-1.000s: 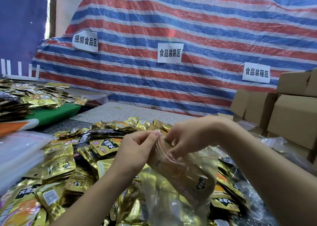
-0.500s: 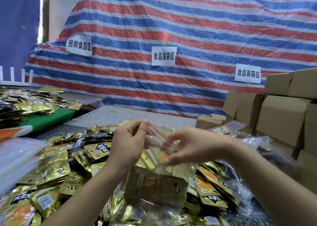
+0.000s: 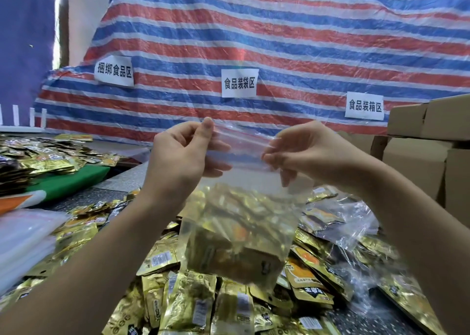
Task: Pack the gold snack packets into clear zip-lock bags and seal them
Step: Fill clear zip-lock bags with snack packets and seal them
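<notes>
Head view, and the zip-lock bag [image 3: 236,233] is up in the air above the pile, gold snack packets [image 3: 229,243] already sitting in its lower half. The left hand [image 3: 183,154] pinches the top strip at one end, thumb and forefinger closed on the plastic; the right hand [image 3: 302,154] pinches the other end, fingertips curled onto the same strip. Between them the red zip line [image 3: 241,141] is stretched taut. Whether the strip is pressed shut along its whole length I cannot tell; the plastic is too clear and blurred there. My read: filling is done for this bag, sealing is the step in hand. Plenty left, though. Loose packets [image 3: 193,306] blanket the surface [image 3: 84,199] below the bag, with more heaped at far left [image 3: 38,161]. A stack of empty bags [image 3: 23,235] waits at near left, crumpled clear plastic [image 3: 340,222] lies at right, and cardboard boxes [image 3: 429,141] stand beyond it.
</notes>
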A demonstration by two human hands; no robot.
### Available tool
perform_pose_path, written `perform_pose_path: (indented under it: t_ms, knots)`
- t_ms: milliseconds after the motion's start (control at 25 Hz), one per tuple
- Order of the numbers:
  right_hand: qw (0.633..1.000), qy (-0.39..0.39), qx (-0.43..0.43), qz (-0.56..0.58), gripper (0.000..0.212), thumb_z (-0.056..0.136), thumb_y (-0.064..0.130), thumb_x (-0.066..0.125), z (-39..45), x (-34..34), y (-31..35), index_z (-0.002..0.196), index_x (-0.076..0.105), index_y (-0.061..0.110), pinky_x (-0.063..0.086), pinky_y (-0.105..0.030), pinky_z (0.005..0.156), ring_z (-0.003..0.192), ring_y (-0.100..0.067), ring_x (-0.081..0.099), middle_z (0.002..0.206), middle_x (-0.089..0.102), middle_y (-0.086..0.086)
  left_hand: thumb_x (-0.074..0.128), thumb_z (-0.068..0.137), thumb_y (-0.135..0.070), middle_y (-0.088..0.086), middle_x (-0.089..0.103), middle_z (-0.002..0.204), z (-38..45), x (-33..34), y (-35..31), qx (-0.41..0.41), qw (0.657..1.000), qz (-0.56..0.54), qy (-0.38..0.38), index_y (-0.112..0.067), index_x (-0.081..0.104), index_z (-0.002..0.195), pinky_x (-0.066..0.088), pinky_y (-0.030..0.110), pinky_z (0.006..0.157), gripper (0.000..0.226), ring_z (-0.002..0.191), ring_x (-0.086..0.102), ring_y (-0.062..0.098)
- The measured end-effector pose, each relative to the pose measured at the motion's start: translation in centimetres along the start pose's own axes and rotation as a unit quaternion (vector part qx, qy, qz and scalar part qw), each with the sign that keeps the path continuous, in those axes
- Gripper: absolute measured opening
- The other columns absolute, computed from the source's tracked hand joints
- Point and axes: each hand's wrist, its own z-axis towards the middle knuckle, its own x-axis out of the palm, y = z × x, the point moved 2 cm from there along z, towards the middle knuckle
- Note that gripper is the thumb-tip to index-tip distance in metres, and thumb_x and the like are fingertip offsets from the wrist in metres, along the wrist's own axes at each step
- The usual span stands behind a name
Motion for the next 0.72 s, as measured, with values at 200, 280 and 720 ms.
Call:
perform_pose_path:
  t_ms: [200, 280, 720]
  knots:
    - [0.994, -0.044, 0.027, 0.093, 0.008, 0.093, 0.014, 0.065, 0.6, 1.2, -1.9, 0.094, 0.069, 0.007, 0.055, -0.026, 0.057, 0.062, -0.021, 0.067, 0.077, 0.073, -0.008, 0.054, 0.099, -0.034, 0.005, 0.074, 0.074, 0.2, -1.0, 1.8, -0.013, 0.999, 0.029, -0.026, -0.016, 0.065, 0.078, 0.049, 0.023, 0.042, 0.030, 0.047, 0.067, 0.020]
    - [0.972, -0.113, 0.097, 0.182, 0.018, 0.100, 0.020, 0.054, 0.7, 2.2, -4.5, 0.098, 0.063, 0.005, 0.055, -0.024, 0.058, 0.067, -0.020, 0.068, 0.080, 0.072, -0.009, 0.054, 0.099, -0.032, 0.005, 0.073, 0.072, -0.1, -1.8, 3.4, -0.047, 0.998, 0.023, -0.047, -0.014, 0.065, 0.079, 0.051, 0.025, 0.043, 0.030, 0.047, 0.067, 0.020]
    - [0.967, -0.012, 0.211, -0.144, 0.028, 0.090, 0.031, 0.065, 3.0, 12.2, -16.7, 0.118, 0.066, 0.032, 0.056, -0.030, 0.081, 0.090, -0.006, 0.065, 0.105, 0.069, 0.011, 0.060, 0.082, -0.036, 0.013, 0.074, 0.075, -2.3, -6.2, 8.8, -0.127, 0.988, -0.008, -0.083, -0.008, 0.069, 0.095, 0.057, 0.028, 0.048, 0.032, 0.052, 0.067, 0.022]
